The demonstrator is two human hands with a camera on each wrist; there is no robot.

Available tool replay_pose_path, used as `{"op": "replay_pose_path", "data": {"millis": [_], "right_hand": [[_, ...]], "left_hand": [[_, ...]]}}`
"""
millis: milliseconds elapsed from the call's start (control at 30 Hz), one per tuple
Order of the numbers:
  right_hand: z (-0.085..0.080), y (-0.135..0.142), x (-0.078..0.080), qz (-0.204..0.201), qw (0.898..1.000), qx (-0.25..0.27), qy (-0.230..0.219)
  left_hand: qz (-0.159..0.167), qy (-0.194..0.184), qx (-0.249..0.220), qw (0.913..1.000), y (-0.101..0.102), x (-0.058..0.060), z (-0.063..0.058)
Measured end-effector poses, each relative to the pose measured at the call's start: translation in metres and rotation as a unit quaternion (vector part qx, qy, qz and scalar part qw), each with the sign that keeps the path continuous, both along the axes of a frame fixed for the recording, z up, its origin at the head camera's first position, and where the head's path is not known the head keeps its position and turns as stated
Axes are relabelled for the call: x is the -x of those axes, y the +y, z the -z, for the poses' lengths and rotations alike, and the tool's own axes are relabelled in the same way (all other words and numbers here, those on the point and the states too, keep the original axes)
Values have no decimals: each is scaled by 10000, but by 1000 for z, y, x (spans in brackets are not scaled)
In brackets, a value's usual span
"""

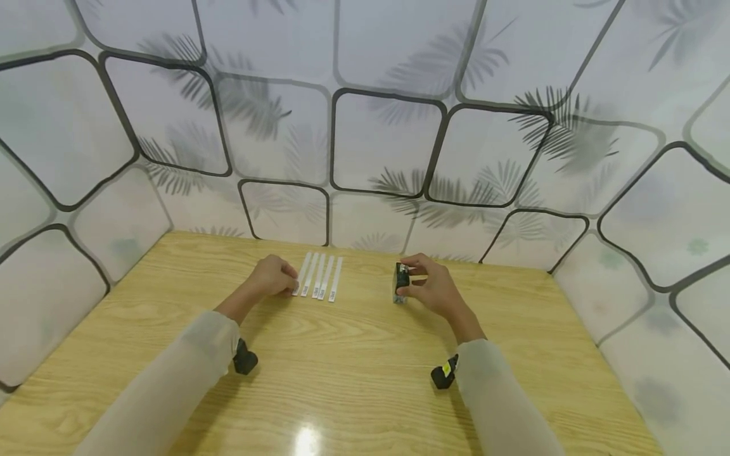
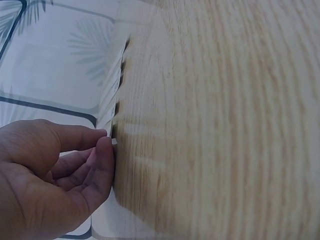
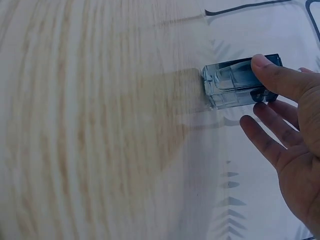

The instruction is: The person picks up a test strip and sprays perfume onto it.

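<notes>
In the head view, several white paper test strips [image 1: 326, 277] lie side by side on the wooden table, small dark print at their near ends. My left hand [image 1: 272, 277] is at the leftmost one, thumb and forefinger pinching the near end of that paper strip [image 2: 114, 141], as the left wrist view shows. Farther right, my right hand [image 1: 436, 289] holds a glass perfume bottle [image 1: 401, 282] between thumb and fingers. Its clear, bluish glass body [image 3: 225, 82] stands upright with the base at the tabletop; the dark upper part is partly covered by the thumb.
The wooden table [image 1: 319, 373] meets a fabric wall [image 1: 382, 145] with dark outlines and leaf prints behind the strips. Similar walls close off the left and right sides. A small black camera [image 1: 245, 358] sits on the left wrist, another [image 1: 443, 375] on the right.
</notes>
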State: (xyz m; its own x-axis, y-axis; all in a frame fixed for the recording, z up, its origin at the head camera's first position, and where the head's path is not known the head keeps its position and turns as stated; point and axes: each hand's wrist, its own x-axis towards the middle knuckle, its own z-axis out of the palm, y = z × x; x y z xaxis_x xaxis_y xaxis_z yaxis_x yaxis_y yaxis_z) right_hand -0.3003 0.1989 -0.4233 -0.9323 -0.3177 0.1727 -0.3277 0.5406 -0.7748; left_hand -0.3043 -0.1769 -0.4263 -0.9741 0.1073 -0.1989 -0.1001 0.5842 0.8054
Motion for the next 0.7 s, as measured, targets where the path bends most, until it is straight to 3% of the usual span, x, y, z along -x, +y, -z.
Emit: {"op": "replay_pose_path", "data": {"millis": [400,567,700], "right_hand": [[3,6,0,56,9999,8,93],[6,11,-3,63,10000,-30,15],[7,18,-4,73,9995,-213,224]], "left_hand": [[105,221,95,9997,-2,5,2],[164,330,180,9992,-3,-1,4],[247,446,77,9987,-3,-7,2]]}}
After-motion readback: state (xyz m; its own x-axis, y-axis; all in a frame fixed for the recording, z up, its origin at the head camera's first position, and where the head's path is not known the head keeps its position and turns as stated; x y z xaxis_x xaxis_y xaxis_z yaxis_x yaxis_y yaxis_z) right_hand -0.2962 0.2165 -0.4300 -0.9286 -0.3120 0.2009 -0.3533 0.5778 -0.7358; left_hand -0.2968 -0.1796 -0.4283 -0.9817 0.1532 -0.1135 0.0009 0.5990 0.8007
